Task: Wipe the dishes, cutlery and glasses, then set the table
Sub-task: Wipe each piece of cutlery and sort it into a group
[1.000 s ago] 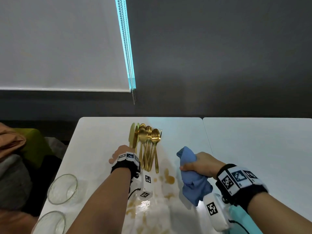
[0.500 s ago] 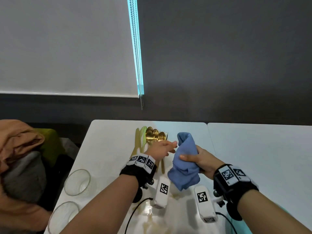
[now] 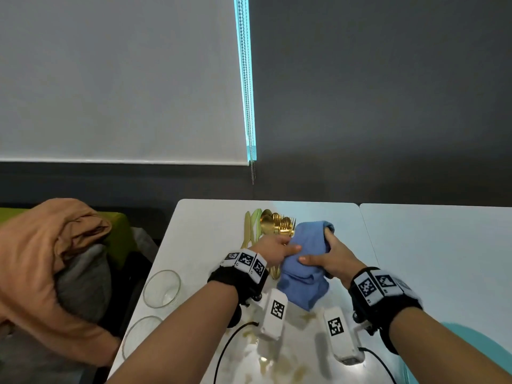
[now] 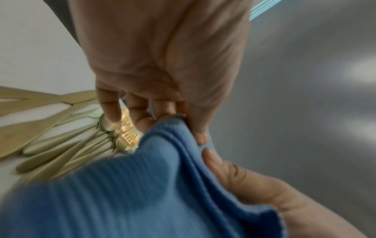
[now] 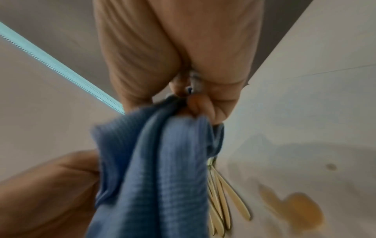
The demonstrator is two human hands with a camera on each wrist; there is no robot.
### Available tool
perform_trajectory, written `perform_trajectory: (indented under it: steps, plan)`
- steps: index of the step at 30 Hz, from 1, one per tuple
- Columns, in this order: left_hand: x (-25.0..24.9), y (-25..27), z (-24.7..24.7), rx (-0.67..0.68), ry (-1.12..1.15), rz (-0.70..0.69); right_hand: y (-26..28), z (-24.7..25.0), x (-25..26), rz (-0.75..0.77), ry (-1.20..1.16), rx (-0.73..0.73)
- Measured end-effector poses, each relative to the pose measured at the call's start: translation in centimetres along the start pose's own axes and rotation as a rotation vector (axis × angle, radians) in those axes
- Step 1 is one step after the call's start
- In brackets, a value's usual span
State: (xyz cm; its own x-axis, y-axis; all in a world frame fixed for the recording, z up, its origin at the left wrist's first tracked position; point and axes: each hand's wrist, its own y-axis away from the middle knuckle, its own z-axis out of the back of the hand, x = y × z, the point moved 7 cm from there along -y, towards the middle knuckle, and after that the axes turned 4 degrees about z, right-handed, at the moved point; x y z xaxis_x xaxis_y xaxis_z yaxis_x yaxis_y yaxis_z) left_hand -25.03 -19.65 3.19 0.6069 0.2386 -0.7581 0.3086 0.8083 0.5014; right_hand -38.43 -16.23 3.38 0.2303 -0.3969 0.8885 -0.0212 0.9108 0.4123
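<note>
A blue cloth (image 3: 304, 261) hangs above the white table (image 3: 210, 234), held between both hands. My right hand (image 3: 321, 254) grips its upper part, fingers curled into the folds, as the right wrist view shows (image 5: 195, 104). My left hand (image 3: 286, 248) pinches the cloth's left edge between thumb and fingers; the left wrist view shows that pinch (image 4: 184, 122). A bunch of gold cutlery (image 3: 275, 225) lies on the table just behind the hands, partly hidden by them, handles toward me (image 4: 67, 148).
Two clear glass bowls (image 3: 162, 288) (image 3: 140, 338) stand along the table's left edge. Brown spill stains (image 3: 306, 317) (image 5: 295, 207) mark the table under and in front of the cloth. Bundled clothes (image 3: 50, 259) lie on a green seat to the left. A second white table (image 3: 443, 245) adjoins on the right.
My left hand left the cutlery handles, rose and took hold of the cloth's edge. The right hand brought the cloth up and leftward to meet it.
</note>
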Motion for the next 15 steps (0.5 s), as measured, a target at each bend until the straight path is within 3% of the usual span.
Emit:
perform_trajectory:
  steps: [5, 10, 15]
  plan:
    - [1.6, -1.5, 6.7, -0.291, -0.101, 0.147, -0.2, 1.4, -0.5, -0.103, 0.157, -0.117]
    - [4.3, -1.9, 14.8, -0.529, -0.126, 0.331, 0.2, 4.4, -1.8, -0.154, 0.162, -0.220]
    - [7.5, -2.7, 17.2, -0.487, -0.422, 0.468, 1.0, 6.2, -3.5, -0.199, 0.150, -0.231]
